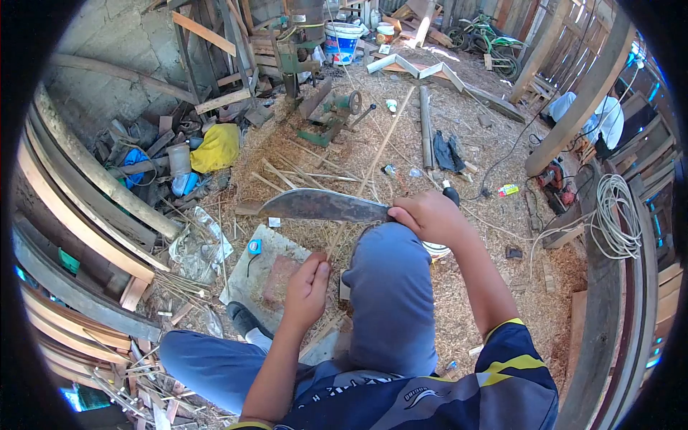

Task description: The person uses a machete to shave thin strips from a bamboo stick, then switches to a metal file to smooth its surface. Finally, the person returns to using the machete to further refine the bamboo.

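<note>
A large curved machete lies level across the view, its tip toward the left. My right hand is closed around its handle, just beyond my raised knee. My left hand grips a long thin wooden strip near its lower end. That strip slants up and away to the right and passes the blade, which overlaps it in this view. Under my left hand a pale flat board rests on the ground with a small blue tape measure on it. My foot in a dark sock is beside the board.
Wood shavings cover the ground. Ahead lie several loose strips, a green metal vise and a grey pole. Long boards line the left; a rope coil hangs right. Another person crouches behind a post.
</note>
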`<state>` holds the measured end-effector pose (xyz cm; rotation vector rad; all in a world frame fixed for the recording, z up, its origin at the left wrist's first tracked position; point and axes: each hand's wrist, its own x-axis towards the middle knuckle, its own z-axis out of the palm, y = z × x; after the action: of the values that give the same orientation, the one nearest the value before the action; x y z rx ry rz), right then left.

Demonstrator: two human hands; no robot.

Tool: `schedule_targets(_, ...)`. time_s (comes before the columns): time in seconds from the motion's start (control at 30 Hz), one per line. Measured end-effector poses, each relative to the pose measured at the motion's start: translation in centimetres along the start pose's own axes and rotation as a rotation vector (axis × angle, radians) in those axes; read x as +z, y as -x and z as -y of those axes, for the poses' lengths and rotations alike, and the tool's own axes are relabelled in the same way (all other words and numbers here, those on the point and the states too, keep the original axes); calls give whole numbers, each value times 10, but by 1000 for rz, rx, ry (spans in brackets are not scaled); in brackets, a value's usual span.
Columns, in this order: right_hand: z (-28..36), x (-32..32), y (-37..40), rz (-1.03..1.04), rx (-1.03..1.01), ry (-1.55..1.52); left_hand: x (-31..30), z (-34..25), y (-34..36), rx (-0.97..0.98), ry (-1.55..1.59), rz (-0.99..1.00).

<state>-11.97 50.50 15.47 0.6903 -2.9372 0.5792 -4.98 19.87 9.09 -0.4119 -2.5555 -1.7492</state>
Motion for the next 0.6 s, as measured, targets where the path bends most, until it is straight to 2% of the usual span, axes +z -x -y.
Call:
schedule_targets(0.13, -3, 2, 2, 1, -1, 2, 0, -2, 3, 46, -22, -49)
schedule_targets(0.23, 9, -1, -4, 24, -3, 28, 11, -17, -17, -61, 78, -49)
schedule_targets(0.33, 20, 0, -12, 37, -17, 79, 26, -20, -42, -56, 190, -111)
schedule_targets(0.43, 28, -1, -16, 38, -36, 82, 22, -16, -50, -116, 181, -72)
schedule_targets(0.53, 25, 2, -17, 26, -56, 78, 20, -6, -42, 218, 28, -208)
schedule_targets(0.6, 25, 0, -16, 25, -42, 83, 11, -3, -23, 60, 52, -140)
